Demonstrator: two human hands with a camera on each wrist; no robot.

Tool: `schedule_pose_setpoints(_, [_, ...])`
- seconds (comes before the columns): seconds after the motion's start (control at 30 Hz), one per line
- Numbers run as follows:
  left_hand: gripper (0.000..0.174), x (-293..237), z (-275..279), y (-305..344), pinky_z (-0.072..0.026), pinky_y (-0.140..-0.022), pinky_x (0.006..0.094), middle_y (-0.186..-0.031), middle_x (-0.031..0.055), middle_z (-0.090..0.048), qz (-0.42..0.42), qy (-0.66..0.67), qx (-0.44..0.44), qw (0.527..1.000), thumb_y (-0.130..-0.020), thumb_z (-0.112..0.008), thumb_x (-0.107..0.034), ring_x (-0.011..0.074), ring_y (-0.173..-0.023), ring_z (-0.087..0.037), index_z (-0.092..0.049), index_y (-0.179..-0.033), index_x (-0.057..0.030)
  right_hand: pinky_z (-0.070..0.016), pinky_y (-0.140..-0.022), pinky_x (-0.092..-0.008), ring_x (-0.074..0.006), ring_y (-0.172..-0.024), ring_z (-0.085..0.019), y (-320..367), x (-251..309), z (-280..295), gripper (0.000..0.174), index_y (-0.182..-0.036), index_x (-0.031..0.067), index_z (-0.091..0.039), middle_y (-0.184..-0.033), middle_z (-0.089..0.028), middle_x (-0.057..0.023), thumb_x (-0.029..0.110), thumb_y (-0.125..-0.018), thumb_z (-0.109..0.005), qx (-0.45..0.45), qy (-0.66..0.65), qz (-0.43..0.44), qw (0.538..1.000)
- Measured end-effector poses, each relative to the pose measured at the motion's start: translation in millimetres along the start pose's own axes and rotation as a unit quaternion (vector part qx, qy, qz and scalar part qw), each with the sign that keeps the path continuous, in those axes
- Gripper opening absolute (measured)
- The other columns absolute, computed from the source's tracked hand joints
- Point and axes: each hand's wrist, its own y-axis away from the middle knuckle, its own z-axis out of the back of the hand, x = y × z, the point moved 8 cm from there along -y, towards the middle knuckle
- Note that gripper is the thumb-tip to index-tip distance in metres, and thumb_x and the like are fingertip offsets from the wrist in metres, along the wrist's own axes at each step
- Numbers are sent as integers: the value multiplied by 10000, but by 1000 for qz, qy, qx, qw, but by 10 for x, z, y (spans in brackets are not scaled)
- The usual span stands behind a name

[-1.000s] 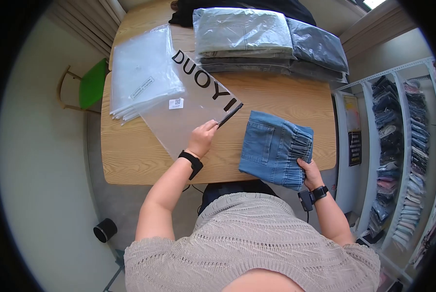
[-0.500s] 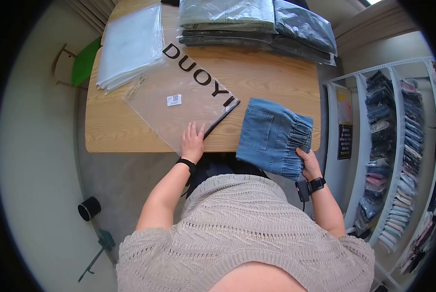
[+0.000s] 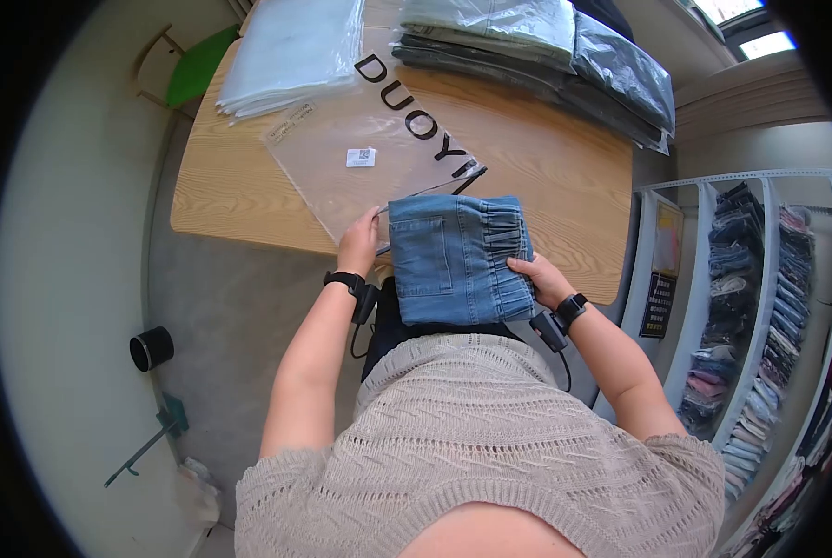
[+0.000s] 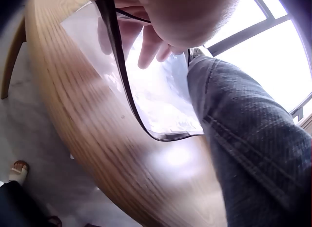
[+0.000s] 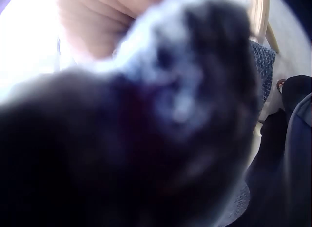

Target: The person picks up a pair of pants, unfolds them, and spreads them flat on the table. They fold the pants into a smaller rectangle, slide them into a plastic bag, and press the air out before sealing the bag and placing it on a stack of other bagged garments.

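Observation:
A folded pair of blue jeans [image 3: 425, 270] with a gathered elastic waist is held in front of the body. My right hand [image 3: 543, 279] grips the waist end, thumb on top and fingers hidden beneath. Left of the jeans, my left hand [image 3: 358, 246] holds the mouth edge of a clear zip bag [image 3: 328, 186] lettered DUOYI. In the left wrist view the dark zip strip [image 4: 124, 80] bows apart into a gap, and fingers [image 4: 148, 49] show at the clear plastic. The jeans' near end overlaps the bag's mouth in the head view. The right wrist view is mostly blurred dark fabric.
A stack of clear bags [image 3: 290, 56] lies at the table's far left. Bagged garments [image 3: 528, 46] are piled at the back. The wooden table [image 3: 221, 200] has a rounded front edge. Shelves of folded clothes [image 3: 723, 316] stand to the right.
The right hand has brought the jeans left, up to the bag's mouth. The left hand has gone from resting on the bag to holding its mouth edge, which is now lifted.

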Motion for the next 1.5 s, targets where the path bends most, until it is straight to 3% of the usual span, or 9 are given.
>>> schedule_pose_setpoints(0.23, [315, 44, -3, 46, -462, -760, 448, -998, 221, -613, 41, -3, -55, 998, -940, -423, -226, 387, -912, -584, -549, -1192, -86, -488, -884, -330, -194, -963, -604, -184, -23, -20, 402, -1189, 3, -511, -1122, -604, -104, 114, -830, -654, 38, 20, -31, 999])
schedule_pose_setpoints(0.3, [317, 100, 94, 21, -466, -765, 438, -1006, 223, -612, 44, 150, -137, 978, -945, -423, -245, 387, -923, -582, -551, -1189, -90, -474, -906, -333, -194, -997, -590, -188, 29, -68, 440, -1215, 6, -490, -1150, -589, -106, 125, -827, -661, 54, 45, -28, 997])
schedule_pose_setpoints(0.43, [297, -115, 161, 10, -465, -799, 425, -1037, 203, -617, 55, 114, -74, 989, -946, -429, -216, 375, -952, -580, -553, -1178, -78, -466, -915, -324, -183, -1001, -586, -223, 14, -85, 440, -1217, 7, -490, -1156, -588, -97, 123, -828, -660, 50, 49, -38, 997])
schedule_pose_setpoints(0.53, [286, -367, 152, 57, -454, -859, 407, -1103, 177, -607, -45, 63, -39, 996, -936, -447, -157, 361, -1029, -562, -543, -1191, -70, -464, -915, -317, -170, -990, -587, -289, 21, -119, 435, -1217, 8, -492, -1157, -587, -88, 117, -830, -658, 54, 47, -41, 997])
schedule_pose_setpoints(0.6, [298, -636, 182, 138, -430, -924, 401, -1155, 162, -587, -209, 13, -61, 976, -917, -466, -98, 350, -1103, -531, -529, -1206, -62, -464, -907, -303, -157, -982, -588, -353, 57, -150, 421, -1212, 9, -499, -1144, -594, -78, 105, -832, -653, 58, 80, -39, 994])
schedule_pose_setpoints(0.97, [455, -715, 110, 1, -435, -922, 416, -1242, 179, -526, -193, -147, -10, 970, -790, -492, 16, 337, -1141, -507, -532, -1229, -100, -406, -963, -300, -180, -1082, -528, -853, 89, -109, 622, -1352, 49, -386, -1214, -552, -88, 28, -791, -654, 6, 200, -32, 979])
schedule_pose_setpoints(1.03, [426, -1000, 78, -83, -467, -856, 401, -1131, 149, -561, -271, -201, -45, 940, -780, -497, 2, 316, -1053, -549, -564, -1184, -116, -414, -953, -308, -188, -1081, -531, -843, 109, -108, 625, -1347, 52, -396, -1209, -553, -93, 21, -782, -662, -4, 210, -2, 978])
schedule_pose_setpoints(1.17, [274, -1133, -144, -405, -499, -711, 406, -889, 94, -543, -216, -203, 7, 955, -789, -511, -42, 282, -901, -580, -613, -1032, -116, -413, -952, -311, -201, -1097, -524, -768, 227, -184, 641, -1349, 56, -393, -1221, -542, -102, 3, -770, -664, -17, 245, 76, 966])
schedule_pose_setpoints(1.5, [139, -1393, -198, -577, -503, -662, 424, -819, 126, -574, -267, -57, 10, 962, -823, -507, -58, 331, -773, -600, -620, -900, -84, -388, -982, -316, -222, -1148, -511, -553, 554, -512, 643, -1369, 71, -363, -1264, -528, -131, 78, -795, -653, -7, 400, 146, 905])
